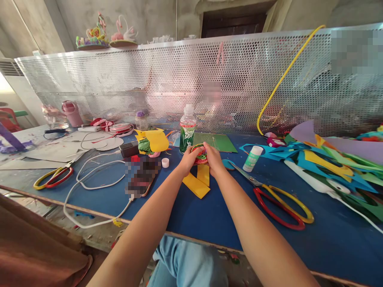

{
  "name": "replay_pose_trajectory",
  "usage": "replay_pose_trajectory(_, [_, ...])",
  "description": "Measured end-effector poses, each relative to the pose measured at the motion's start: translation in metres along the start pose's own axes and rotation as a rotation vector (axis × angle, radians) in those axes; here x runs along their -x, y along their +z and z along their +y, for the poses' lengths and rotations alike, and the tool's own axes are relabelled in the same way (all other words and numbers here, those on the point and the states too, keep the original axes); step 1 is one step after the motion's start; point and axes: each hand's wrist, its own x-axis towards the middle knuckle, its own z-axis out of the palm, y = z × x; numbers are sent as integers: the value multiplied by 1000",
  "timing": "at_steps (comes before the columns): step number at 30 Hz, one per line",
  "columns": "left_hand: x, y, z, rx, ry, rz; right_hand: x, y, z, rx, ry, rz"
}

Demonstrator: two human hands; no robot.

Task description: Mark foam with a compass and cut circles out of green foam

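Between my two hands, above the blue table, is a small round piece (pixel 201 156) with red, pink and green coils. My left hand (pixel 188 159) grips its left side and my right hand (pixel 212 158) its right side, fingers closed round it. Just below my hands lies a folded yellow paper strip (pixel 197 186). Behind them stands a bottle (pixel 188 130) with a green label. Scissors (pixel 254 182) with red and yellow handles lie to the right, beside a glue stick (pixel 253 158). The cap (pixel 165 162) is left of my left hand.
A phone (pixel 144 175) with a white cable (pixel 78 187) lies left of my forearm. Second scissors (pixel 61 174) are further left. Coloured paper scraps (pixel 338 159) pile up at the right. A perforated metal screen (pixel 167 83) borders the table's back.
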Motion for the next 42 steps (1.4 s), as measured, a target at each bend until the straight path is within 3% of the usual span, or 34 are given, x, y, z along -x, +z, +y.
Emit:
replay_pose_trajectory(8, [-4, -3, -5, -28, -25, -2, -1, 1, 1, 33, -46, 53])
replay_pose_trajectory(19, [-14, -7, -15, -26, 145, 43, 2, 1, -2, 32, 61, 35])
replay_pose_trajectory(24, [-12, -6, -11, 36, 130, 62, 6, 5, -3, 119, -76, 52])
replay_pose_trajectory(29, [-9, -9, -4, 135, -46, -17, 20, 10, -16, 261, -287, 43])
replay_pose_trajectory(33, [-9, -12, 0, 194, -118, -25, 31, 13, -23, 289, -345, -22])
replay_pose_trajectory(37, [-10, -11, 1, 218, -71, 45, 28, 15, -20, 237, -281, -28])
replay_pose_trajectory(42, [-12, -10, -2, 185, 88, 119, 18, 16, -10, 106, -19, -14])
